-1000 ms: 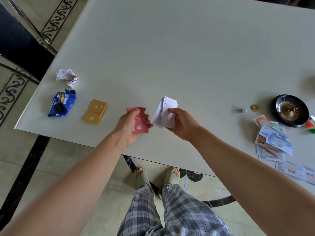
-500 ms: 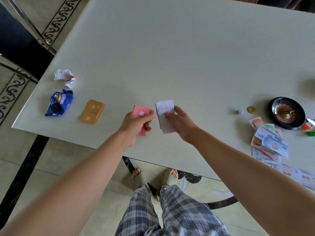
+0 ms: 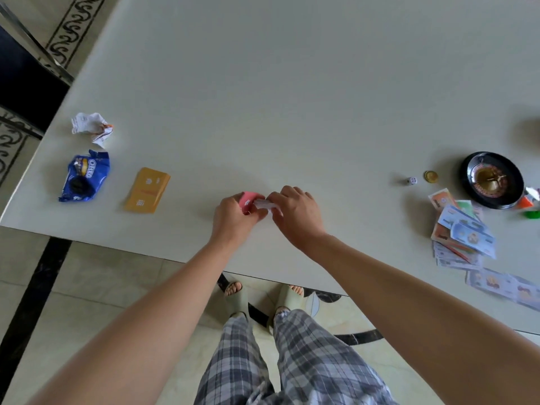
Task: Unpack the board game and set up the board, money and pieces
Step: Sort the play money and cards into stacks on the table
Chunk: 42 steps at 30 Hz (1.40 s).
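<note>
From the head camera, the left hand (image 3: 233,217) and the right hand (image 3: 295,214) met low over the near part of the pale worktop (image 3: 292,97), almost touching each other. The left fingers (image 3: 255,214) were curled round a small pink card stack (image 3: 248,198), while the right hand's curled fingers gripped a thin white card stack (image 3: 263,204) pressed up against the pink one. Whether either stack touched the worktop could not be told.

A yellow card stack (image 3: 147,190) lay flat to the left, well apart from the hands. Further left sat a blue biscuit packet (image 3: 84,176), with a crumpled paper (image 3: 92,127) behind it.

At the right a die (image 3: 412,180) and a gold coin (image 3: 430,176) lay just beside each other, near a black roulette wheel (image 3: 491,179). Loose paper money (image 3: 461,232) was spread in front of the wheel, reaching toward the worktop's near edge
</note>
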{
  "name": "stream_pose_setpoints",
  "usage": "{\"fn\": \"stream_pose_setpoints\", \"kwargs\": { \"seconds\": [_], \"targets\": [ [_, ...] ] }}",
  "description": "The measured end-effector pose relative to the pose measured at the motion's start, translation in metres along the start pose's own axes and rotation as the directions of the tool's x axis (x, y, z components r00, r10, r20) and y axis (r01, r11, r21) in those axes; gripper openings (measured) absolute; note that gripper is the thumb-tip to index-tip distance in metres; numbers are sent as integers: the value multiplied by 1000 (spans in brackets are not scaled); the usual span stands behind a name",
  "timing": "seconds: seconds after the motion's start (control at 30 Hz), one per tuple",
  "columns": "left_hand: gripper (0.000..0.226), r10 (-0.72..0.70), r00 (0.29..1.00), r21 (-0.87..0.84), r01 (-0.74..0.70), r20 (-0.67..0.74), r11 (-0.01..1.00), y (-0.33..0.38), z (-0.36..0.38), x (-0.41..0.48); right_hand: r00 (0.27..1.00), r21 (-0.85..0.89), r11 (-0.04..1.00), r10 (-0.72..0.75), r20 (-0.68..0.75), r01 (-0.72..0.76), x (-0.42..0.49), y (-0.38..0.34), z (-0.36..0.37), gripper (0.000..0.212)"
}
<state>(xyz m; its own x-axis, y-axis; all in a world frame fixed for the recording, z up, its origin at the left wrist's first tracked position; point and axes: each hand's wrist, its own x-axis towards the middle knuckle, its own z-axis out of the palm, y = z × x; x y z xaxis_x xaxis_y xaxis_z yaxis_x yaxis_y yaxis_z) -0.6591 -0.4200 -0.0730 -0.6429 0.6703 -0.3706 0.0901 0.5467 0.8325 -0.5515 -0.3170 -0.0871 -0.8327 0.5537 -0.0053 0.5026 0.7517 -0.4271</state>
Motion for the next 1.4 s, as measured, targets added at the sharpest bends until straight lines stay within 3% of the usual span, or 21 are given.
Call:
{"fn": "stream_pose_setpoints", "kwargs": {
  "seconds": [0.13,0.27,0.4,0.53,0.73,0.9,1.07,1.27,1.4],
  "targets": [
    [5,51,996,96,-44,-76,994,0,4,0,999,140,990,21,50,-28,-1,5,-3,25],
    [7,59,995,64,-54,-74,996,-3,1,-1,987,339,929,160,0,-150,-10,21,-11,48],
    [20,54,995,12,-53,-78,999,-11,4,0,963,395,881,264,47,-261,-27,25,-9,44],
    [31,82,996,-60,-83,-17,995,-11,9,-1,957,505,814,268,108,-285,-22,6,-2,38],
    [18,45,999,-98,-46,-17,994,-19,6,3,950,419,853,269,158,-311,-19,7,1,21],
    [4,8,999,-172,-17,-52,985,-18,7,1,969,460,856,241,48,-236,-16,7,1,17],
    [14,-54,996,-119,45,-69,992,-24,-4,5,964,429,864,225,141,-265,-11,0,2,18],
    [25,-32,995,20,34,-93,999,-17,-48,19,980,348,917,192,43,-195,12,-39,-5,22],
    [28,-71,996,-2,71,-47,997,-18,-91,28,918,399,827,338,208,-395,36,-75,-1,10]
  ]
}}
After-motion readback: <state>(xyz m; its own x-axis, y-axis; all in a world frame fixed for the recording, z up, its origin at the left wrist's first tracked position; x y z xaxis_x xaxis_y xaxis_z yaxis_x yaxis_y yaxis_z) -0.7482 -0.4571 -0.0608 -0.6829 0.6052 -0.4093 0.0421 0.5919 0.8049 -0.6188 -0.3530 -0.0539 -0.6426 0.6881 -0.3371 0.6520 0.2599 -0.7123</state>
